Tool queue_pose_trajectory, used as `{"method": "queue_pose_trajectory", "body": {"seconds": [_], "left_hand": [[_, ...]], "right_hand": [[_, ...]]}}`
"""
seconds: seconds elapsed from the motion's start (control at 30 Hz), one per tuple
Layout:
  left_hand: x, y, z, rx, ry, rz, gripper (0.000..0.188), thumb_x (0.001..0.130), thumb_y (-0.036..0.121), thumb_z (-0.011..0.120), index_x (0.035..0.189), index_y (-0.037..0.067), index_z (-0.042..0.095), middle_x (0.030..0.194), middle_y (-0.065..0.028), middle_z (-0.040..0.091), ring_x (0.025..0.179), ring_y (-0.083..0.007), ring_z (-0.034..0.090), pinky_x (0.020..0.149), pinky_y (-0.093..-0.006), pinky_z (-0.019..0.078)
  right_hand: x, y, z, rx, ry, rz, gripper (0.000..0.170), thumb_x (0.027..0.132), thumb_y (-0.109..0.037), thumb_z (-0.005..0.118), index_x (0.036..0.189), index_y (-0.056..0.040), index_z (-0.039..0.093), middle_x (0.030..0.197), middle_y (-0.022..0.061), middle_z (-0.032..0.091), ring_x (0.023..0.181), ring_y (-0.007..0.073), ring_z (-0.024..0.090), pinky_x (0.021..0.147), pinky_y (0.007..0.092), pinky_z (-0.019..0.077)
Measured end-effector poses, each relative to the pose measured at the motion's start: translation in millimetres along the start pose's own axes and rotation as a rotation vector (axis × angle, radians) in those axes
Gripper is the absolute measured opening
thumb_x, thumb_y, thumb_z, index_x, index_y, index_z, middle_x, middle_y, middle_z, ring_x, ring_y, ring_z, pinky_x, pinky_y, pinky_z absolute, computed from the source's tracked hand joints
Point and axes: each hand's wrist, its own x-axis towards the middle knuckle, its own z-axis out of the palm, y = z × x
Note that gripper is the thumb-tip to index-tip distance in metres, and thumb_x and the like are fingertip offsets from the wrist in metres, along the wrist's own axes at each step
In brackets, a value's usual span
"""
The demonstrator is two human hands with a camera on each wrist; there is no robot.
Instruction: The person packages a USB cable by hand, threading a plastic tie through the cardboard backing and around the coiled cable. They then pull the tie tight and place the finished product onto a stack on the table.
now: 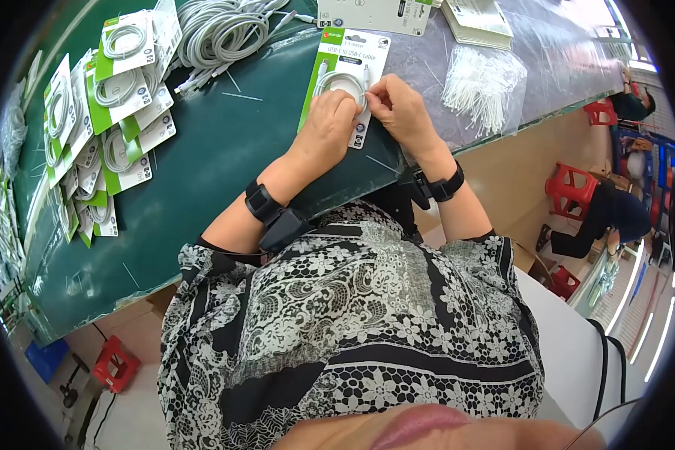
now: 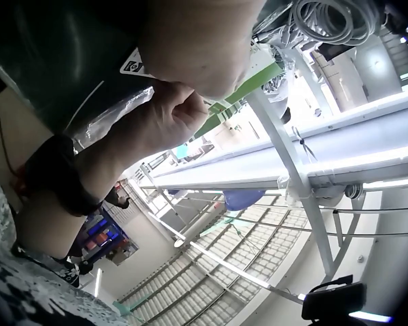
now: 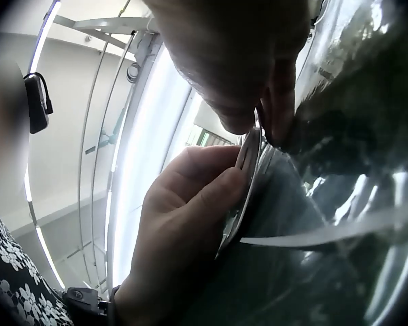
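Left hand [image 1: 324,127]: curled, pinching the card [image 1: 377,52]
Right hand [image 1: 401,109]: fingertips together at the coil [image 1: 363,84]'s edge; grip hidden
Coil: smooth, pale, round, on the card
Card: flat, green-and-white, over glossy green tabletop [image 1: 225,142]
Print [image 1: 350,53]: "USB-C to USB-C cable"

smooth plastic cable [image 1: 340,74]; smooth paper card [image 1: 346,49]; glossy tabletop [image 1: 225,150]

And there it is, the blister card [image 1: 344,84] is showing "USB-C to USB-C cable" across its upper part, with what is looking like "1.5 meter" sitting just above that line! A brand name is blurring beside the red logo in the blister card's top left corner, the black strip under the wording is proving too small, and the packed cards [image 1: 120,82] left of the blister card are giving nothing legible
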Motion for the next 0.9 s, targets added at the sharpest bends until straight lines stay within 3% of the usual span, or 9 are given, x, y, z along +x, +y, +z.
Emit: {"method": "queue_pose_trajectory", "body": {"seconds": [0.13,0.23,0.27,0.37,0.57,0.67,0.7,0.8,0.9], "left_hand": [[-1,-2,1,0.019,-0.029,0.012,0.017,0.079,0.000,0.057,0.094,0.005,0.051,0.093,-0.0125,0.050,0.086,-0.0331,0.049,0.076,-0.0411,0.0380],[-3,-2,6,0.041,-0.024,0.005,0.018,0.078,0.000,0.059,0.094,0.005,0.051,0.093,-0.0126,0.050,0.087,-0.0333,0.049,0.077,-0.0417,0.0381],[-2,-2,6,0.056,-0.026,0.007,0.018,0.078,0.001,0.059,0.093,0.005,0.051,0.093,-0.0126,0.050,0.088,-0.0334,0.049,0.077,-0.0420,0.0381],[0,2,1,0.077,-0.038,0.007,0.024,0.077,0.003,0.062,0.099,0.004,0.052,0.096,-0.0130,0.051,0.092,-0.0334,0.050,0.083,-0.0417,0.0388],[5,27,-30,0.305,0.172,0.178,0.038,0.082,0.009,0.065,0.116,0.004,0.050,0.106,-0.0118,0.053,0.103,-0.0295,0.051,0.094,-0.0411,0.0401],[-5,10,-36,-0.444,0.432,-0.405,0.041,0.092,0.016,0.058,0.129,0.004,0.043,0.117,-0.0111,0.054,0.111,-0.0252,0.053,0.097,-0.0421,0.0440],[-5,13,-37,-0.437,0.431,-0.404,0.041,0.092,0.016,0.058,0.129,0.004,0.043,0.117,-0.0111,0.054,0.111,-0.0252,0.053,0.097,-0.0421,0.0440],[-4,28,-34,-1.520,0.079,-0.720,0.039,0.098,0.023,0.048,0.131,0.004,0.039,0.123,-0.0110,0.053,0.112,-0.0228,0.055,0.093,-0.0415,0.0496],[-2,34,-30,-1.481,0.087,-0.709,0.038,0.099,0.024,0.045,0.131,0.003,0.039,0.125,-0.0118,0.053,0.112,-0.0235,0.056,0.093,-0.0409,0.0506]], "right_hand": [[0,2,1,-0.043,0.035,0.013,0.013,0.085,-0.008,0.066,0.084,-0.0007,0.055,0.072,0.0071,0.061,0.062,0.0142,0.059,0.056,0.0270,0.0484],[8,1,-5,0.202,-0.115,0.308,0.012,0.086,-0.008,0.063,0.090,-0.0014,0.054,0.079,0.0082,0.062,0.067,0.0165,0.062,0.058,0.0288,0.0496],[12,2,-7,0.210,-0.088,0.296,0.012,0.086,-0.008,0.063,0.090,-0.0014,0.054,0.079,0.0082,0.062,0.067,0.0165,0.062,0.058,0.0288,0.0496],[18,10,-9,0.549,-0.179,0.451,0.016,0.088,-0.008,0.061,0.101,-0.0016,0.054,0.085,0.0044,0.062,0.074,0.0100,0.061,0.060,0.0249,0.0491],[4,9,-3,0.635,0.061,0.333,0.024,0.091,-0.008,0.058,0.114,-0.0042,0.049,0.092,0.0019,0.060,0.078,0.0061,0.058,0.067,0.0203,0.0483],[-1,-8,-10,0.905,0.113,0.387,0.027,0.092,-0.009,0.059,0.117,-0.0056,0.050,0.092,0.0012,0.060,0.080,0.0045,0.056,0.069,0.0196,0.0479],[0,-14,-13,0.850,0.090,0.346,0.031,0.091,-0.010,0.060,0.120,-0.0073,0.049,0.095,0.0027,0.060,0.084,0.0065,0.056,0.072,0.0215,0.0479],[3,-30,-21,0.738,0.038,0.251,0.039,0.090,-0.011,0.061,0.127,-0.0107,0.049,0.101,0.0057,0.059,0.092,0.0105,0.056,0.079,0.0254,0.0480],[0,-43,-27,-0.413,0.396,-0.306,0.054,0.082,-0.023,0.069,0.131,-0.0155,0.048,0.114,0.0085,0.053,0.103,0.0176,0.050,0.090,0.0382,0.0427]]}}
